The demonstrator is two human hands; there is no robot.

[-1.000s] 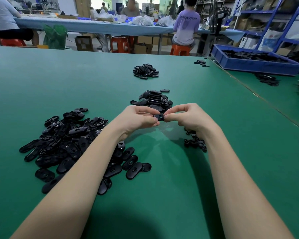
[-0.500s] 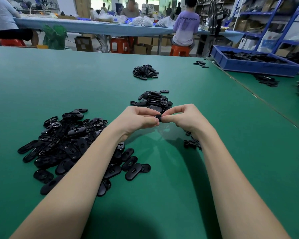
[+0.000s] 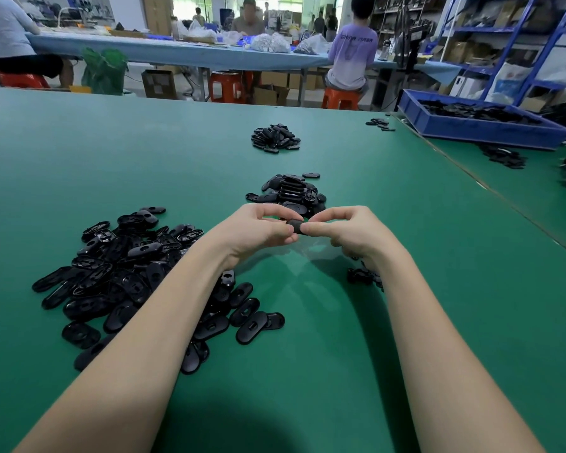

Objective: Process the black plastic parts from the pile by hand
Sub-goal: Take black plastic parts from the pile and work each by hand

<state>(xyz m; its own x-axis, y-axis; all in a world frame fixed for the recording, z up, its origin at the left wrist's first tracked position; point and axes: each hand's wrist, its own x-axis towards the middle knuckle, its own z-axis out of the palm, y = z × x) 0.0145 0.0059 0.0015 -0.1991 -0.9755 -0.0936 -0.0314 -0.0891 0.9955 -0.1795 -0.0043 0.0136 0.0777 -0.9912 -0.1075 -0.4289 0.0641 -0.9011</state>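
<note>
A small black plastic part [image 3: 295, 226] is held between both hands above the green table [image 3: 406, 322]. My left hand [image 3: 258, 228] pinches its left end with thumb and fingers, and my right hand [image 3: 350, 230] pinches its right end. Most of the part is hidden by the fingertips. A big loose pile of flat black oval parts [image 3: 125, 273] lies at the left, partly under my left forearm. A smaller heap of black parts [image 3: 290, 194] sits just beyond my hands. A few small black scraps [image 3: 361, 276] lie under my right wrist.
Another heap of parts [image 3: 275, 138] lies farther back on the table. A blue bin [image 3: 477, 125] with black parts stands at the back right, past a seam in the table. People sit on orange stools at a far bench.
Both hands stay together on the small part, and the fingertips have shifted slightly on it. The piles have not moved.
</note>
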